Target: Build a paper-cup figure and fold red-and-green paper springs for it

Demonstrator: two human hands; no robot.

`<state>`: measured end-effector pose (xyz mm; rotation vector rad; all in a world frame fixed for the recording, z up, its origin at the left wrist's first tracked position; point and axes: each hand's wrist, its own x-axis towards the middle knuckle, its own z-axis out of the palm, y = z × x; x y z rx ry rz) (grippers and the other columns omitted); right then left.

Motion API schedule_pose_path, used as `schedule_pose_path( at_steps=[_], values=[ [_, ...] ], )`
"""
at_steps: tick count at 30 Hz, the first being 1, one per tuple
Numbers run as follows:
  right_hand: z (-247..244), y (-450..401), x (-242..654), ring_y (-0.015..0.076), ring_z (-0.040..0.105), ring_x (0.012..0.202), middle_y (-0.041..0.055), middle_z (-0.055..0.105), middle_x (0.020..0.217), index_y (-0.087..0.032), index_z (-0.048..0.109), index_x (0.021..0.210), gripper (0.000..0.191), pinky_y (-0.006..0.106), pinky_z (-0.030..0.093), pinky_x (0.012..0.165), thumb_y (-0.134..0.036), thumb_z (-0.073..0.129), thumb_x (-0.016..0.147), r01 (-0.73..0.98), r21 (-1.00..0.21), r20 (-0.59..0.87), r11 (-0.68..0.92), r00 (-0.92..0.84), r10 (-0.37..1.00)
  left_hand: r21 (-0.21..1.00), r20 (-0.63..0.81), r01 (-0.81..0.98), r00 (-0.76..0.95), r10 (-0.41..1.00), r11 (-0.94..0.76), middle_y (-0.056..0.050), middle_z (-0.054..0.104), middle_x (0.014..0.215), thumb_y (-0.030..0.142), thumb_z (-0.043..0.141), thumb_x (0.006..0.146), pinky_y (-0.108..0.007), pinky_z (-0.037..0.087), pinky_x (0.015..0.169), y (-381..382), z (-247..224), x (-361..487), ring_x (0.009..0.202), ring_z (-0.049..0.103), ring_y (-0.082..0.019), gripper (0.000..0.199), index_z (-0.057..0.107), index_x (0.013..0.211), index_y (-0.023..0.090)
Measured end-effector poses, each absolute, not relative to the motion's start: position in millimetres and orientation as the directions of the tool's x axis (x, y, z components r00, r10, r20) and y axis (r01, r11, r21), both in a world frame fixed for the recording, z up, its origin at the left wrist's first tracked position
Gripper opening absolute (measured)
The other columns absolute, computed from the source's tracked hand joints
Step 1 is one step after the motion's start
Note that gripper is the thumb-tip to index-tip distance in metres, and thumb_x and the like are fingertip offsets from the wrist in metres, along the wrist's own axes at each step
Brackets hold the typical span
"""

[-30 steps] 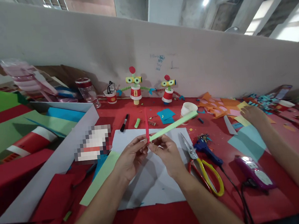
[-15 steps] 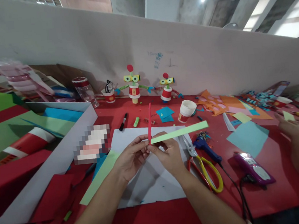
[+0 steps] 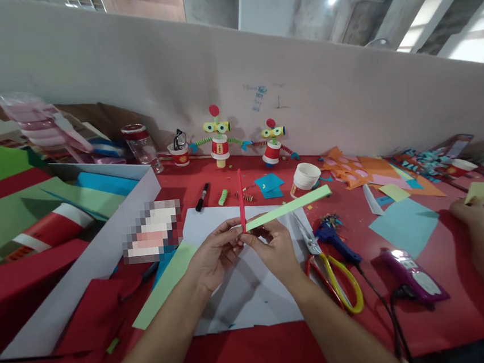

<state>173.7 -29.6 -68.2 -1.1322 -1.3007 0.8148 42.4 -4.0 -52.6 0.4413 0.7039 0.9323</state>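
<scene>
Above the white paper sheet (image 3: pixel 253 300), both hands pinch the spot where two paper strips meet at an angle. The red paper strip (image 3: pixel 241 198) points away from me, nearly upright in view. From the same joint the light green paper strip (image 3: pixel 291 206) slants out to the right. My left hand (image 3: pixel 217 252) is closed on the joint from the left, at the foot of the red strip. My right hand (image 3: pixel 274 248) is closed at the near end of the green strip. Fingers partly hide how the strips overlap.
Right of the sheet lie yellow-handled scissors (image 3: pixel 341 286), a blue glue gun (image 3: pixel 337 242) and a purple device (image 3: pixel 414 276). A co-worker's hand (image 3: pixel 471 211) holds yellow paper. Two paper-cup robots (image 3: pixel 220 147) stand behind. A white box (image 3: pixel 98 246) with coloured paper occupies the left.
The green strip's free end has tilted up slightly, and the red strip leans a little more to the left. Both hands keep their pinch. The co-worker's yellow paper has shifted.
</scene>
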Motion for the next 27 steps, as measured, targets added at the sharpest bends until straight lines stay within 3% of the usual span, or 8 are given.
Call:
schedule_pose_path(
  at_steps=[9,19,27],
  values=[
    [-62.8,-30.4,176.9,0.0146,0.058,0.071,0.0002,0.06,0.078,-0.02,0.067,0.073,0.005,0.027,0.048,0.066,-0.016,0.069,0.074,0.172,-0.91,0.395,0.376,0.094,0.914,0.585,-0.358,-0.582,0.439,0.824,0.565,-0.001,0.065,0.061,0.0,0.065,0.069,-0.012,0.048,0.048,-3.6,-52.1,42.2,0.048,0.057,-0.006,0.018,0.069,0.083,0.012],
    [-63.4,-31.9,175.6,0.0158,0.058,0.072,-0.0001,0.062,0.074,-0.021,0.066,0.073,0.004,0.028,0.047,0.067,-0.019,0.068,0.074,0.217,-0.914,0.373,0.343,0.118,0.92,0.628,-0.364,-0.55,0.417,0.833,0.55,0.0,0.064,0.059,0.003,0.071,0.064,-0.012,0.045,0.045,-3.9,-52.4,41.7,0.046,0.056,-0.005,0.022,0.07,0.083,0.014],
    [-58.6,-28.0,174.4,0.0143,0.062,0.072,-0.0009,0.066,0.08,-0.023,0.067,0.087,0.016,0.027,0.049,0.068,-0.019,0.068,0.071,0.037,-0.971,0.238,0.235,0.118,0.964,0.721,-0.311,-0.541,0.306,0.9,0.433,0.0,0.064,0.059,0.008,0.076,0.062,-0.013,0.047,0.048,-0.9,-54.7,40.6,0.049,0.058,-0.006,0.014,0.07,0.074,0.011]
  ],
)
